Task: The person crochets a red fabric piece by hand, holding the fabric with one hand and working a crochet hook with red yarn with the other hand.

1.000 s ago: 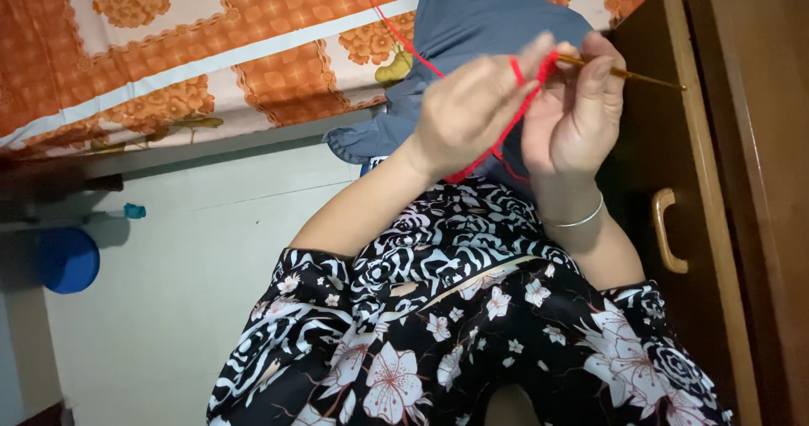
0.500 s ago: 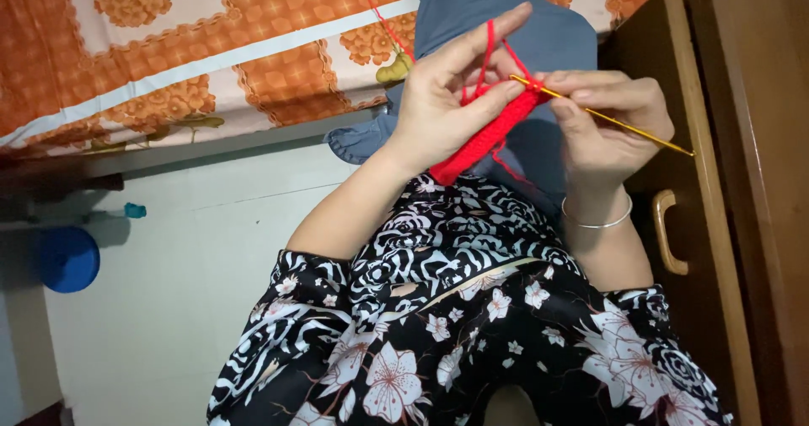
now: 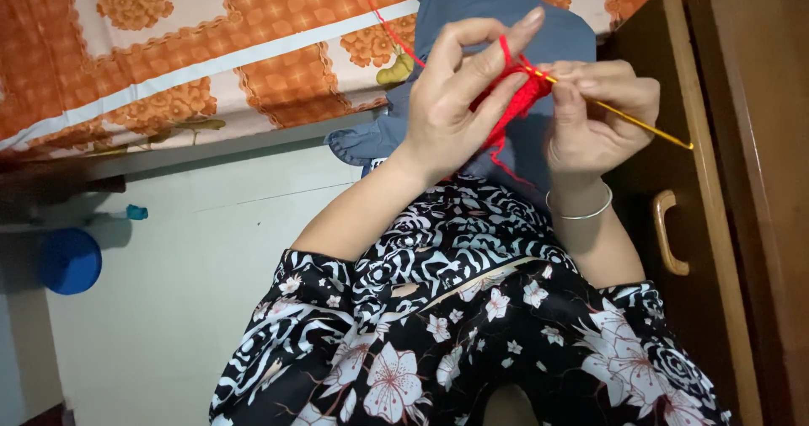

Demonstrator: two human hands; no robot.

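Red crochet piece (image 3: 516,104) between both hands

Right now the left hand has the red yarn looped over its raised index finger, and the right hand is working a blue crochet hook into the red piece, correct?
Not quite: the crochet hook is golden yellow, not blue, as the head view shows. The rest holds: the left hand carries the red yarn over its raised index finger, and the right hand works the hook into the red piece.

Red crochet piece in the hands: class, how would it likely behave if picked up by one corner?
The red crochet piece would probably flop: it bends over the left hand. It looks light, being small yarn work with a thin yarn strand trailing. It seems unlikely to slip, as its surface looks soft and textured, with the hook through it.
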